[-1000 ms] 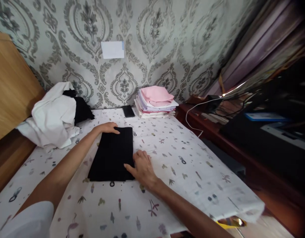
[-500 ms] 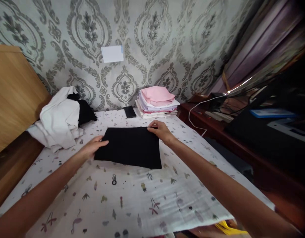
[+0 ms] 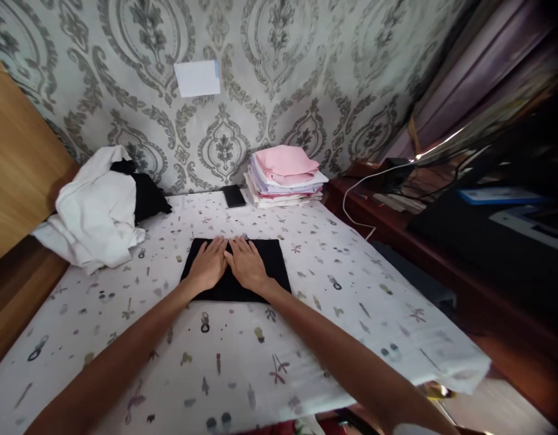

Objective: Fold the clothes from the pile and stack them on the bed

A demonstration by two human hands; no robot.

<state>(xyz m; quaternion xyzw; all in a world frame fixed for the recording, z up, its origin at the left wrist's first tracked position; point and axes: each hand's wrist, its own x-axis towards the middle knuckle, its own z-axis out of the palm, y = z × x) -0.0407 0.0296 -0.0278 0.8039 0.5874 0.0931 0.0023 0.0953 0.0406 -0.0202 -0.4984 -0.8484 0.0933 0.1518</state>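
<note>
A folded black cloth (image 3: 274, 260) lies flat on the bed sheet (image 3: 243, 356), which is white with small printed figures. My left hand (image 3: 209, 264) and my right hand (image 3: 247, 264) rest side by side on the middle of the cloth. Both palms are down with fingers stretched out flat and pointing toward the wall. Neither hand grips anything.
A heap of unfolded white and black clothes (image 3: 98, 208) sits at the back left by a wooden headboard (image 3: 16, 163). A stack of folded pink and white clothes (image 3: 285, 177) stands against the wall, with a black phone (image 3: 234, 196) beside it. A dark wooden side table (image 3: 397, 208) with cables is on the right.
The black cloth was turned from lengthwise to crosswise and folded smaller. Both hands moved from its edges to lie flat together on its middle.
</note>
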